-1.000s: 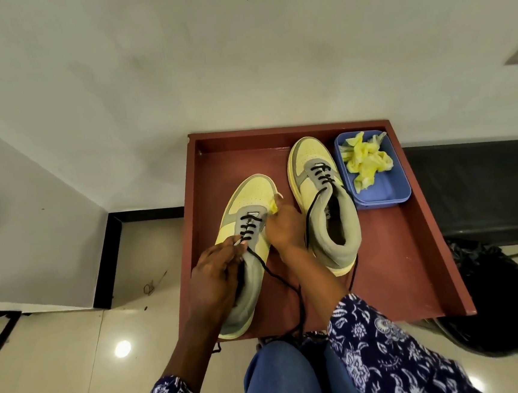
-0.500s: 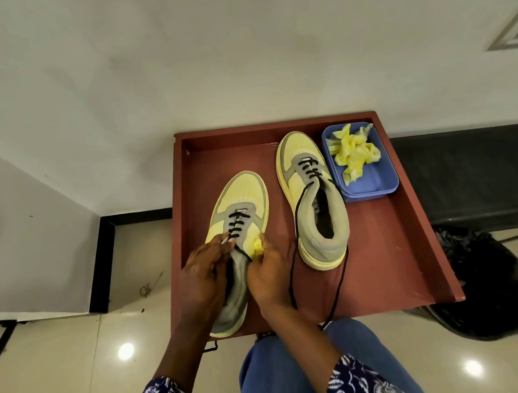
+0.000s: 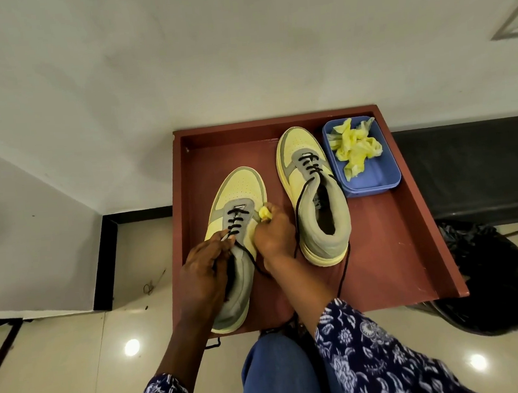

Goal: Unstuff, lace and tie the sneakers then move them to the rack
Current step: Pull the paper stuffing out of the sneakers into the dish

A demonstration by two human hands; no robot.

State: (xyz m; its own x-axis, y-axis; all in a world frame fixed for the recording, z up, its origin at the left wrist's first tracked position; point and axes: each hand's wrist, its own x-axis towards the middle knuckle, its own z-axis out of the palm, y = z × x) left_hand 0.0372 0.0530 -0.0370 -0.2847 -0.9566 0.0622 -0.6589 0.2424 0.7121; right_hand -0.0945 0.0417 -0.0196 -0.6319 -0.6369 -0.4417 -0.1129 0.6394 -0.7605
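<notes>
A: What do the hands do at this moment?

B: The left hand [image 3: 206, 271] pinches the pale tip of the black lace [image 3: 235, 226] between its fingers [image 3: 223, 235], over the near sneaker [image 3: 235, 245]. The right hand [image 3: 275, 237] is just beside it, and its fingers [image 3: 268, 214] are curled around a small yellow wad [image 3: 264, 213], which I think is stuffing paper.

A: So how far is the work?

B: I judge it is in the middle. The near sneaker has only some rows laced, and the upper part is still open. Past the fingers and to their right, the far sneaker [image 3: 314, 197] is also laced only at the front, with its long lace [image 3: 299, 205] hanging loose over the edge (no knot anywhere). Tying and the rack are left; I see no rack here.

A: And the materials?

B: The sneakers are pale yellow with grey suede-like panels and thick rubber soles. They lie on a red-brown tray [image 3: 412, 245] with raised walls. Farthest from the fingers, a blue plastic box [image 3: 375, 180] holds crumpled yellow paper [image 3: 355, 150].
</notes>
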